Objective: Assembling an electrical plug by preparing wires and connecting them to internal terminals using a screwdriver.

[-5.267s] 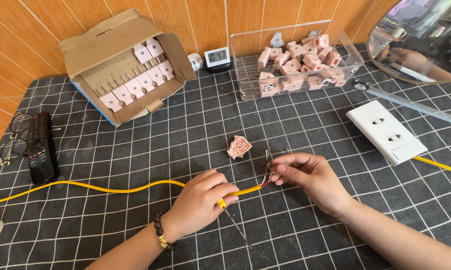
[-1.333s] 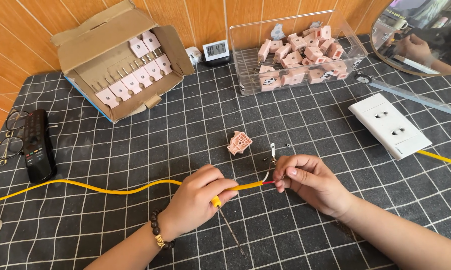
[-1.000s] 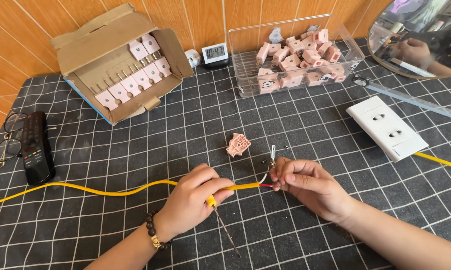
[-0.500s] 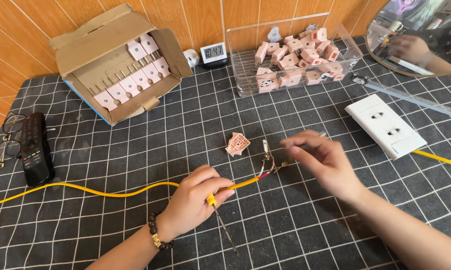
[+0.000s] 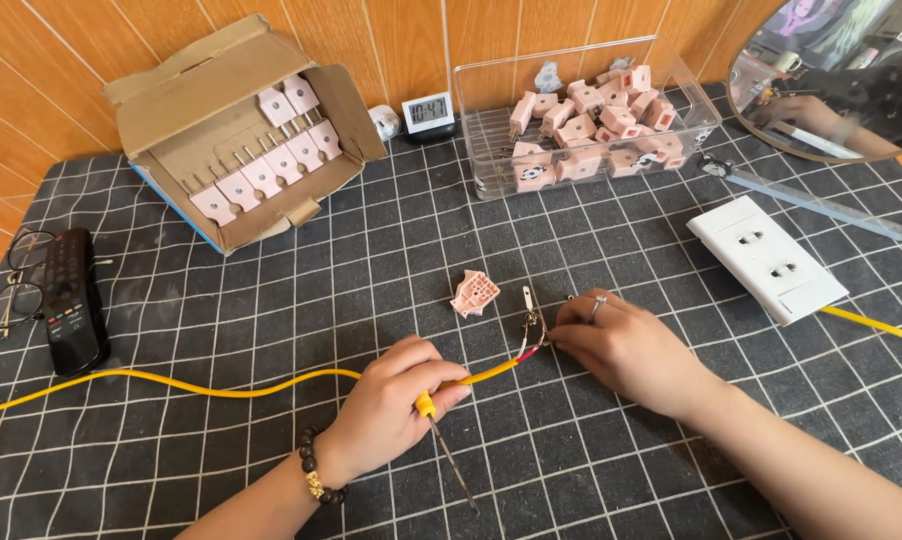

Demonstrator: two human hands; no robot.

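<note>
**Two hands work on the stripped end of a yellow cable**

A thin yellow cable (image 5: 221,385) runs across a black mat with a white grid (image 5: 271,300). It enters from the mat's left edge, curves gently and ends near the mat's middle. There its yellow sheath stops and short red and dark inner wires (image 5: 527,348) show, bent upward toward small metal prongs (image 5: 528,305).

The left hand (image 5: 396,405) lies palm down over the cable, just left of the stripped end, fingers curled closed around the sheath. The same hand also holds a slim screwdriver (image 5: 441,445) with a yellow handle, its metal shaft pointing toward the mat's near edge. A beaded bracelet sits on that wrist.

The right hand (image 5: 626,345) rests on the mat just right of the stripped end, palm down, a ring on one finger. Its fingertips are drawn together at the wire tips, seemingly pinching them.

A small pink plug part (image 5: 474,293) lies on the mat just beyond the cable end, touching neither hand.
</note>
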